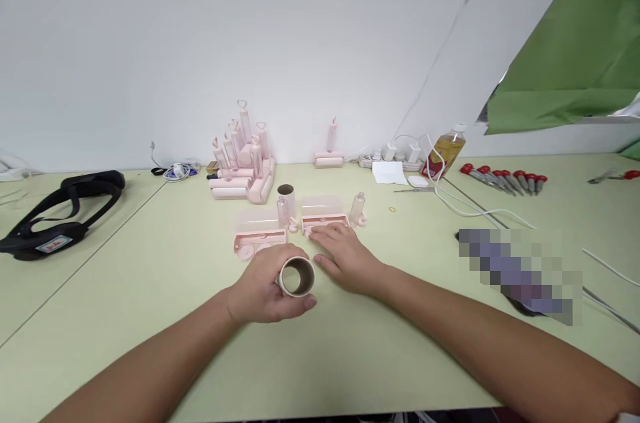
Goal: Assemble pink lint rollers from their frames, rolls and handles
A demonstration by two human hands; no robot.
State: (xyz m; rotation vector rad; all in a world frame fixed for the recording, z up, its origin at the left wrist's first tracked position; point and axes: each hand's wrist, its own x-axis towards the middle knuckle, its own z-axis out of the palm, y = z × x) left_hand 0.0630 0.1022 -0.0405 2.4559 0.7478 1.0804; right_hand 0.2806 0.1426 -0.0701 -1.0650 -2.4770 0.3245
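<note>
In my left hand (270, 286) is a hollow white lint-roll tube (297, 276), fingers wrapped round it, its open end facing up toward me. My right hand (345, 256) lies palm down with fingers stretched toward an open pink case (325, 216), fingertips at its front edge; a small pink round part (307, 231) is partly hidden there. Left of it sits another open pink case (260, 236) with a pink disc (245, 251) in front. Between the cases stand a second tube (287, 192) and a clear pink handle (283, 211). Another such handle (357, 208) leans at the right.
Assembled pink lint rollers (243, 169) are piled by the wall, with one more (329, 157) apart. A tilted drink bottle (445, 151), white cables (465, 209), red-handled tools (505, 178) and a blurred-out object (515, 273) lie right. A black head strap (65, 216) is left.
</note>
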